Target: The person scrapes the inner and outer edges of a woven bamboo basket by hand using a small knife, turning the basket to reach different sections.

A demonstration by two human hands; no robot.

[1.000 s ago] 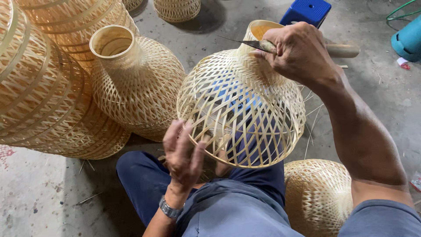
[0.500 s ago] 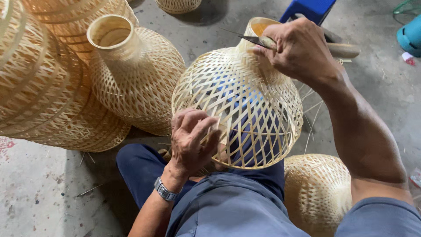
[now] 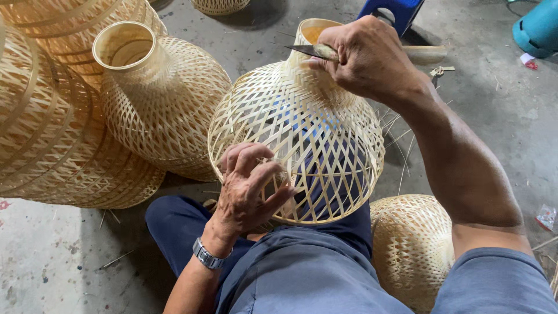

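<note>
A woven bamboo lampshade (image 3: pixel 314 134), bell-shaped with an open lattice, rests on my lap with its narrow neck pointing away. My left hand (image 3: pixel 251 187) grips its wide lower rim, fingers curled over the strips. My right hand (image 3: pixel 366 55) is closed around a small knife (image 3: pixel 311 51) whose blade lies against the neck of the shade. A metal watch sits on my left wrist.
A finished shade with a round neck (image 3: pixel 154 96) stands to the left, beside larger stacked shades (image 3: pixel 52 116). Another woven shade (image 3: pixel 410 247) lies by my right knee. A blue stool (image 3: pixel 398 9), a teal container (image 3: pixel 537 29) and loose bamboo slivers are on the concrete floor.
My left hand has moved up from below the shade onto its lower rim. The shade has tilted slightly. My right hand with the knife stays at the neck.
</note>
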